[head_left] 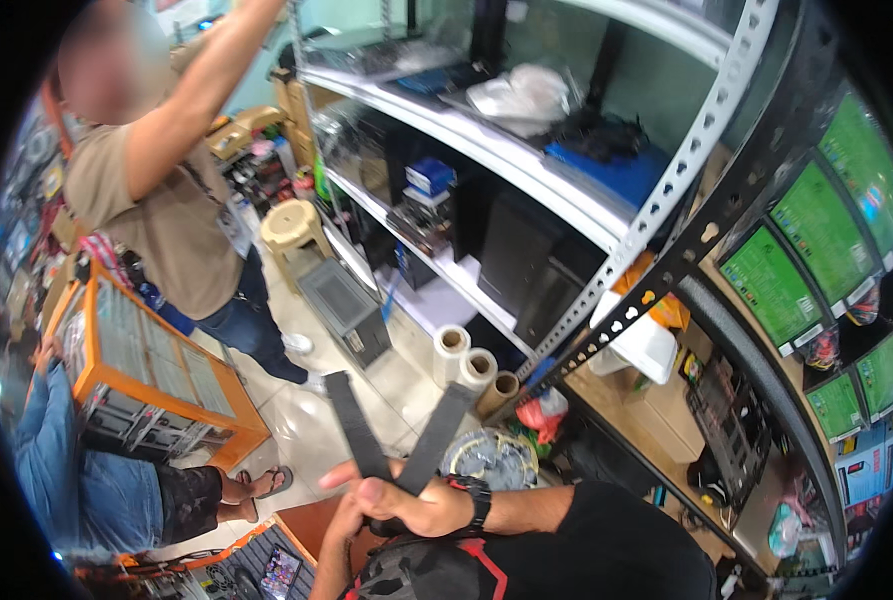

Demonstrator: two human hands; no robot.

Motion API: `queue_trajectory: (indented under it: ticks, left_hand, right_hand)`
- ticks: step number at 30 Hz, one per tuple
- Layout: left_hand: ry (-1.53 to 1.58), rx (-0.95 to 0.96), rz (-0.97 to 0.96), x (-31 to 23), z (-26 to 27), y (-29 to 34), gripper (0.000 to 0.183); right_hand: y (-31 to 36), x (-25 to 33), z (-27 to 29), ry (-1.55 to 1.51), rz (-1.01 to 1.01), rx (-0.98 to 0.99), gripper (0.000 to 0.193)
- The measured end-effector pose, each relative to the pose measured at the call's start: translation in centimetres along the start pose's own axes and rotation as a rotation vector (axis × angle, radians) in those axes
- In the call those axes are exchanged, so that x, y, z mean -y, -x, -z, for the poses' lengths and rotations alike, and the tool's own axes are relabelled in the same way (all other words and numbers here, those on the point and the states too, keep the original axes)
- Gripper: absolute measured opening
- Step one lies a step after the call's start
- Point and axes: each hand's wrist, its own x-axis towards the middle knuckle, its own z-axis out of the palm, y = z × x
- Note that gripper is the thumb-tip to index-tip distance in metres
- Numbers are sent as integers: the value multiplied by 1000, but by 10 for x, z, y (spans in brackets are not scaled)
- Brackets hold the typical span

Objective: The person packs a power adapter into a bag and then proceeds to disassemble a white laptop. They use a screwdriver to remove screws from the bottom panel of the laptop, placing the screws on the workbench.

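Observation:
Two flat black straps [437, 438] rise in a V in front of me, their lower ends meeting at my hands. My right hand [428, 508], with a dark watch on its wrist, is closed round the straps where they meet, one finger sticking out to the left. Close below it is my left hand [344, 520], touching or nearly touching the right. Its fingers are mostly hidden, so I cannot see its grip. Beneath both hands lies dark patterned fabric with red trim [406, 568], partly cut off by the lower edge.
A metal shelf rack [466, 130] stands ahead, with upright rolls [452, 345] at its foot. Beyond are a grey bin [344, 305] and a beige stool [294, 225]. An orange-framed glass cabinet [166, 360] and two people stand left. Green packages [811, 240] hang right.

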Motion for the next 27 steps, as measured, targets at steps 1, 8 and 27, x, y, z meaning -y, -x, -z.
queue_trajectory:
  ticks: [1, 8, 27]
  left_hand:
    - [1, 10, -27, 2, -6, 2, 33]
    - [92, -53, -123, 6, -6, 46, 30]
    - [450, -660, -679, -78, 44, 181, 42]
  right_hand:
    - [5, -5, -2, -58, -20, -13, 46]
    - [11, 5, -35, -11, -65, 90, 46]
    - [-184, 14, -2, -14, 88, 250, 42]
